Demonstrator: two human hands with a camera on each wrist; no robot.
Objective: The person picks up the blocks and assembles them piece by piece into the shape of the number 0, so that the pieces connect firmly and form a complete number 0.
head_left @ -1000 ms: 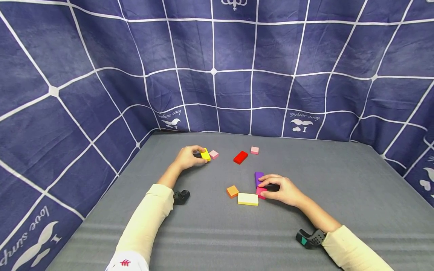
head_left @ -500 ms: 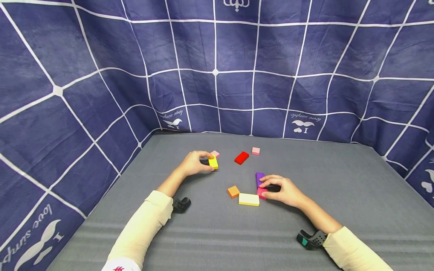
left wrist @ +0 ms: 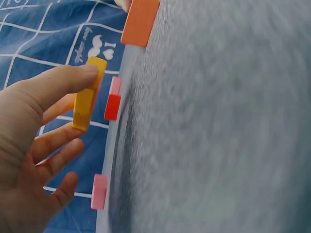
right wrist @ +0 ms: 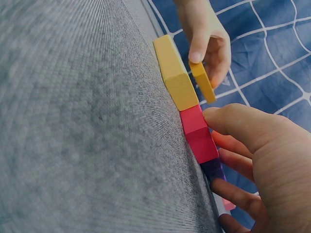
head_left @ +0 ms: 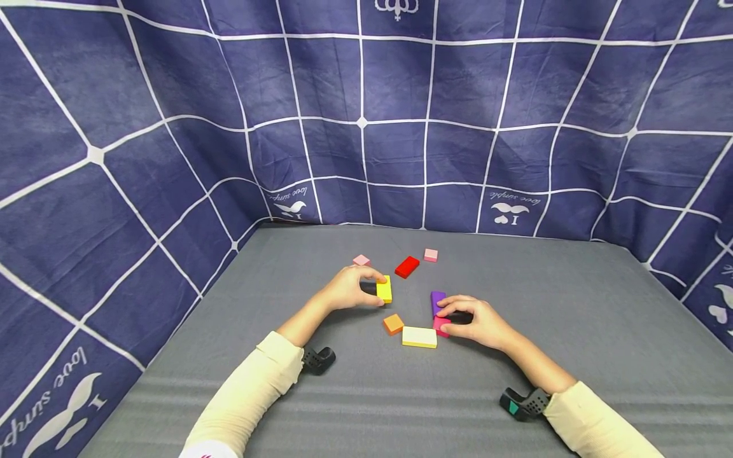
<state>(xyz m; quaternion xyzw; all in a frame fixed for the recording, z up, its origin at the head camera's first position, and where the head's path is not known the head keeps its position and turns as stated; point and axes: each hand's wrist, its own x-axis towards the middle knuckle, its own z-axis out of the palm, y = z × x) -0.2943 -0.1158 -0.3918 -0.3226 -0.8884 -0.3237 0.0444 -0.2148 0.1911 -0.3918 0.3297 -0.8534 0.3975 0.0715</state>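
Note:
My left hand point(head_left: 350, 289) pinches a yellow rectangular block point(head_left: 384, 290) between thumb and fingers; in the left wrist view the block point(left wrist: 86, 104) is held off the grey surface. To the right, my right hand point(head_left: 480, 324) has thumb and fingertips on a pinkish-red block point(head_left: 441, 326) lying on the table. That block meets the end of a pale yellow block point(head_left: 419, 336), and a purple block point(head_left: 438, 300) extends behind it, partly hidden by the fingers. An orange square block point(head_left: 392, 324) sits by the pale yellow block's left corner.
Beyond the hands lie a red block point(head_left: 407, 267), a small pink block point(head_left: 431, 254) and another pink block point(head_left: 361, 260) behind my left hand. A grey cloth point(head_left: 366, 407) covers the table. A blue white-lined curtain point(head_left: 321, 76) stands along the back and sides.
My left hand has carried the yellow block right and nearer to me, away from the left pink block toward the orange one. The right hand has stayed on the pinkish-red block.

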